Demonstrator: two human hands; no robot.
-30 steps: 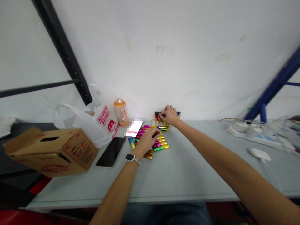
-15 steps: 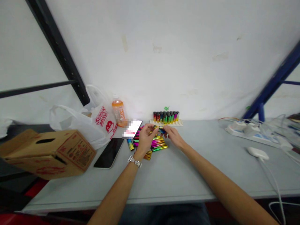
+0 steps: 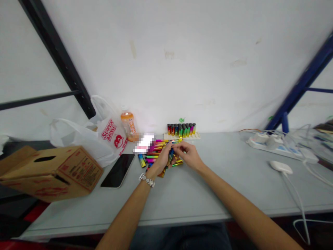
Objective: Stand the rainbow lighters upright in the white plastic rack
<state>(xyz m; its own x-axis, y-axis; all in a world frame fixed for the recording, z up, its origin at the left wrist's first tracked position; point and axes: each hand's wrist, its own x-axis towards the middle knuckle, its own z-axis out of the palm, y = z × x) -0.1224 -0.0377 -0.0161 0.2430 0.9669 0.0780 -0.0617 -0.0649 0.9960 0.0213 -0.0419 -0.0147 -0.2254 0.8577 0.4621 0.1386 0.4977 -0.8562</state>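
My left hand [image 3: 163,158] is closed on a shiny blue-and-gold lighter [image 3: 171,155], held tilted over a pile of loose metallic lighters [image 3: 151,157]. The fingertips of my right hand [image 3: 189,152] are pinched together at the top end of the same lighter; they cover that end, so its detail is hidden. Behind the hands, several colourful lighters [image 3: 184,131] stand upright in rows in a pale holed rack [image 3: 197,136]. A single blue-and-yellow lighter [image 3: 142,161] lies apart at the pile's left.
Left of the pile are a black phone [image 3: 118,171], a blurred-out bright screen [image 3: 145,143], an orange drink bottle [image 3: 128,125], a plastic bag [image 3: 104,139] and a cardboard box [image 3: 65,172]. A power strip [image 3: 281,148] and white charger [image 3: 281,167] lie right on the grey table [image 3: 223,173].
Both hands have dropped slightly towards the pile. The lighter has swung from roughly level to more upright, and the right hand has shifted to its upper end. The view has turned a little right.
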